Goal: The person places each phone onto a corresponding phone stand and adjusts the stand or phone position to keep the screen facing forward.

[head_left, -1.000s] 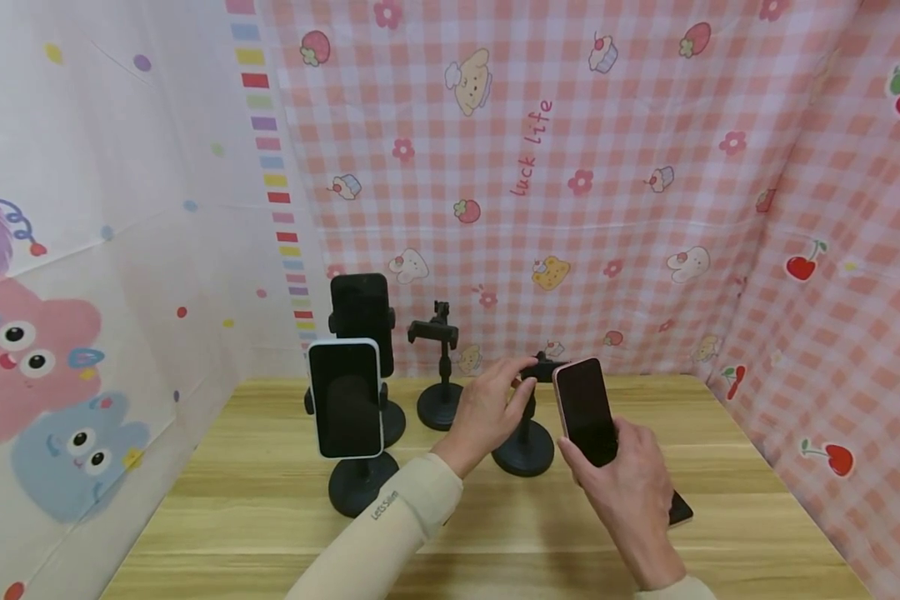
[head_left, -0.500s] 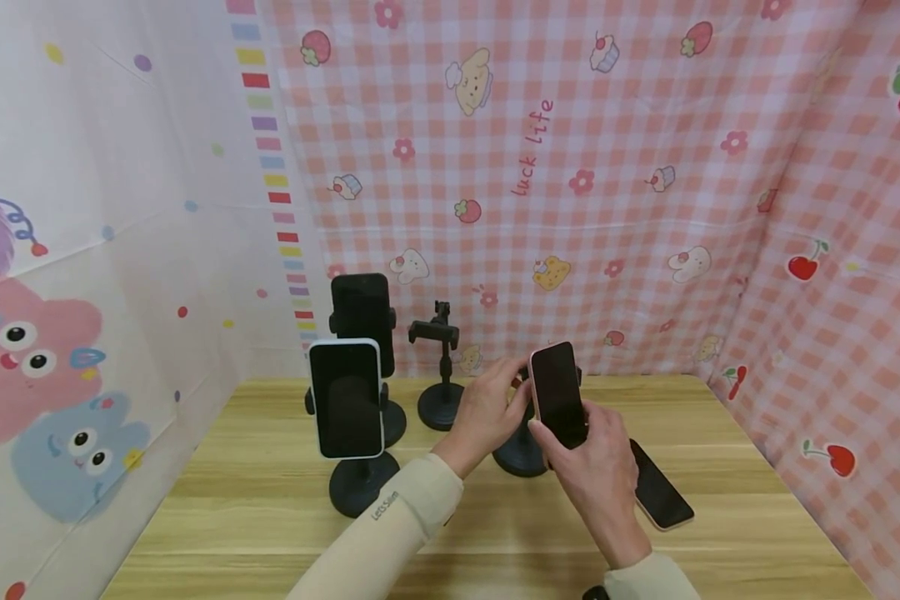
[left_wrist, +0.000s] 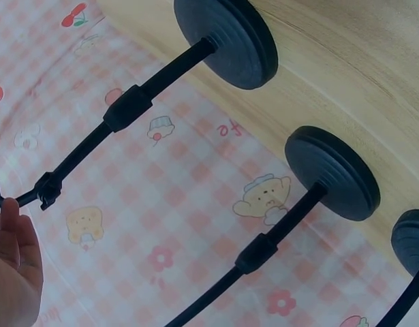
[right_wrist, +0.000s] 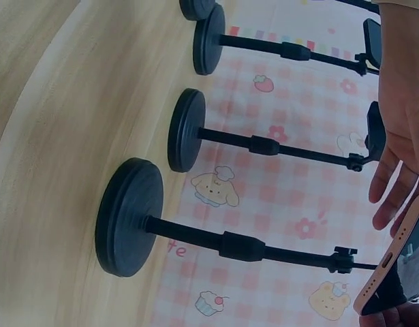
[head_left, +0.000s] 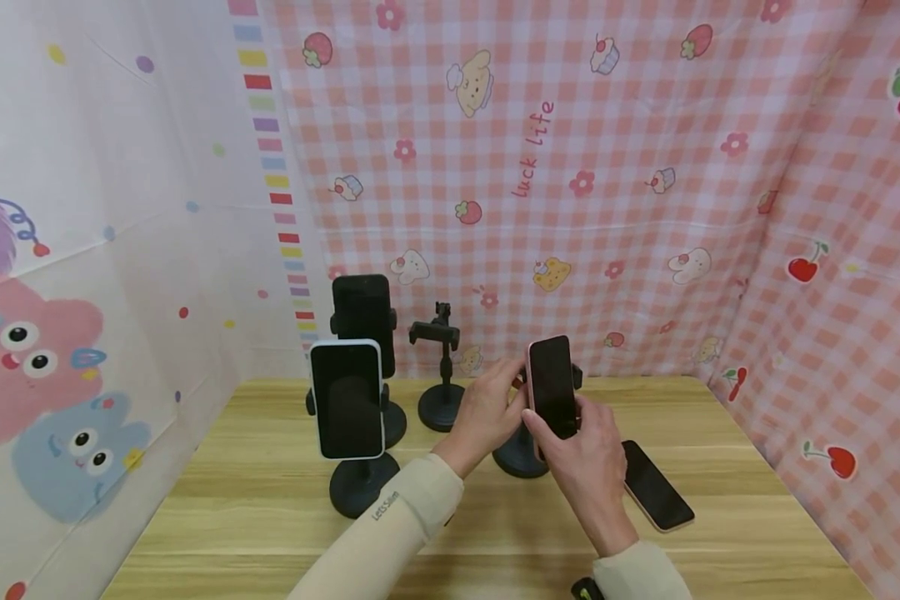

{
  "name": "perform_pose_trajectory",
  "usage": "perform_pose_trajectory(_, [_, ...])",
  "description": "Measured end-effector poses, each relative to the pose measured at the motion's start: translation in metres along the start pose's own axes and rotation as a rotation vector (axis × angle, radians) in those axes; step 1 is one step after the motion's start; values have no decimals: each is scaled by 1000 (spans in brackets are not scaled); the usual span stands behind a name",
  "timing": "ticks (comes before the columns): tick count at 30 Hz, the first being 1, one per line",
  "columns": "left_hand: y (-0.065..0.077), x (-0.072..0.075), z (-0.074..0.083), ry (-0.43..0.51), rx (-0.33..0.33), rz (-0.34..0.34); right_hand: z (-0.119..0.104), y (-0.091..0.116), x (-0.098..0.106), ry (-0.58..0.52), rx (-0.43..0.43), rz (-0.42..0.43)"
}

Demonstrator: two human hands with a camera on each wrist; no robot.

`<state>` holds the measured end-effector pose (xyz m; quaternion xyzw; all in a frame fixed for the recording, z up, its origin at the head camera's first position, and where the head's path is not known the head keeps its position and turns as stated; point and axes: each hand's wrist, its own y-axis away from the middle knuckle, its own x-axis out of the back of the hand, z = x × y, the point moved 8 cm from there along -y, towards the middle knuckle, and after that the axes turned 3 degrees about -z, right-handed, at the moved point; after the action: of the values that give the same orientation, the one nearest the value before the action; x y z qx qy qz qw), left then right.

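In the head view my right hand (head_left: 588, 462) holds a pink-edged smartphone (head_left: 552, 387), thumb along its left side and fingers at its right. The phone stands tilted in front of the clamp of a black phone stand (head_left: 521, 454), hiding most of it. My left hand (head_left: 487, 408) grips the left end of that clamp. In the left wrist view its fingers (left_wrist: 11, 231) are up at the top of the stand's pole. From the right wrist, the phone's bottom edge (right_wrist: 390, 255) shows with its charging port.
Two stands at left hold a white-edged phone (head_left: 347, 400) and a black phone (head_left: 362, 321). Behind my left hand is a phone stand without a phone (head_left: 442, 367). Another phone (head_left: 658, 487) lies on the wooden table (head_left: 727, 467) at right. A checked cloth (head_left: 630, 225) hangs behind.
My right hand has moved left with the phone, from beside the clamp to in front of it, uncovering the phone lying on the table. My left hand has stayed at the clamp.
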<state>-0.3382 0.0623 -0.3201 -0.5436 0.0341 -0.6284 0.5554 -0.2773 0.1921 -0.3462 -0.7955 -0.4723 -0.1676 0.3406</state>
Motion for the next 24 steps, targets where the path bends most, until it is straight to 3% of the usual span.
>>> perform_pose_trajectory(6, [-1, -1, -1, 51, -15, -28, 5, -5, -3, 6, -26, 9])
perform_pose_trajectory(16, [-6, -2, -5, 175, -7, -155, 5, -7, -3, -2, 3, 69])
perform_pose_trajectory(24, [-10, 0, -4, 177, 20, -203, 6, -8, -3, 29, 31, 157])
